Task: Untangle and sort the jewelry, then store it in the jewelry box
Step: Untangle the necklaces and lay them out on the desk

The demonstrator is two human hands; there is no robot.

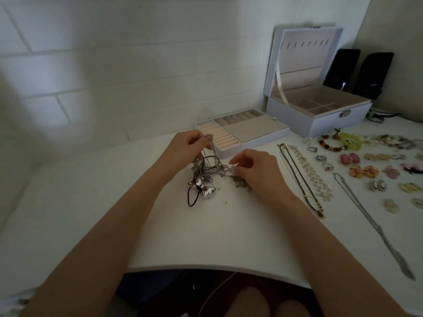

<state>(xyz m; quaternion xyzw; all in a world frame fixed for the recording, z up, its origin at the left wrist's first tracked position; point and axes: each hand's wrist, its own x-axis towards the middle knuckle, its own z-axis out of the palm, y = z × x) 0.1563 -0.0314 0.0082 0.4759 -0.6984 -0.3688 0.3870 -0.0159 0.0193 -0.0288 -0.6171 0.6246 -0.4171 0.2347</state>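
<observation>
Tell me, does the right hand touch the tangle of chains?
Touching. The head view shows the right hand pinching a silver strand of the tangle of chains at its right edge.

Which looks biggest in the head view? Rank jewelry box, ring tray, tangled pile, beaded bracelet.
1. jewelry box
2. ring tray
3. tangled pile
4. beaded bracelet
Tray over pile is unsure: the pile lies nearer.

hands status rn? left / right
Left hand: pinches strands at the top of the tangled jewelry.
Right hand: pinches a silver chain at the tangle's side.
</observation>
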